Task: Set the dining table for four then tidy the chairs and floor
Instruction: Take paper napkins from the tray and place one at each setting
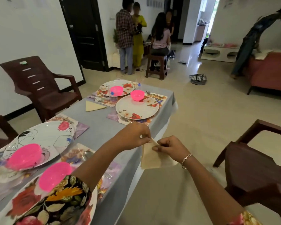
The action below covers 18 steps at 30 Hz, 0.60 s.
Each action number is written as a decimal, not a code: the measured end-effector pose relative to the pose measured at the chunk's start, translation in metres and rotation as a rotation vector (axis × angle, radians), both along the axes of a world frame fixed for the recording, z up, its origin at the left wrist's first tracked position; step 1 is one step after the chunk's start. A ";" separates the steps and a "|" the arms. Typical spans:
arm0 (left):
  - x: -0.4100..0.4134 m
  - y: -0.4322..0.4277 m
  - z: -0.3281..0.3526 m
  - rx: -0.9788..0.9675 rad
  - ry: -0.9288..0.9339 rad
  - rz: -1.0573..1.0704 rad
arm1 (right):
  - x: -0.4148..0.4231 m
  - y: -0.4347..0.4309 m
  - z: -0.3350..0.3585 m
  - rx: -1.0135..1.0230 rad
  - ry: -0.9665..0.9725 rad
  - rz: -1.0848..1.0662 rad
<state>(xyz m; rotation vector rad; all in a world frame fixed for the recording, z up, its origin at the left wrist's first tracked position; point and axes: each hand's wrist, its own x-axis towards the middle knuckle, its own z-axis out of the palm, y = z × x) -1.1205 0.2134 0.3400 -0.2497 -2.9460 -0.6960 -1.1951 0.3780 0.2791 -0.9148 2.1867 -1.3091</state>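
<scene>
My left hand [135, 135] and my right hand [169, 147] both pinch the top corner of a cream napkin [152, 157], which hangs folded over the table's right edge. The table [97, 127] wears a grey cloth. On it lie floral plates, one far right [137, 105], one far left [116, 87], one near left [39, 138]. Pink bowls sit on them, far right [137, 95], far left [116, 90], near left [23, 156] and nearest me [54, 175]. A second folded napkin [94, 106] lies flat mid-table. Glasses [139, 82] and cutlery [150, 93] stand by the far settings.
A brown plastic chair [44, 88] stands at the table's left, another chair [256, 168] at my right. Several people stand and sit around a stool [156, 65] at the back. A bag [198, 78] lies on the tiled floor, and a red sofa [269, 72] sits far right.
</scene>
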 end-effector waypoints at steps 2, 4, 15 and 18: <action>0.004 -0.006 -0.001 0.024 0.015 0.053 | -0.004 0.000 -0.004 0.033 0.002 0.022; 0.008 -0.014 -0.003 0.048 0.051 0.120 | -0.008 0.003 -0.008 0.069 0.005 0.020; 0.046 0.053 -0.061 1.323 0.042 0.863 | 0.011 -0.009 -0.013 0.312 0.901 -0.261; 0.041 0.061 -0.065 1.783 -0.075 0.758 | 0.034 -0.019 -0.020 0.231 1.192 -0.216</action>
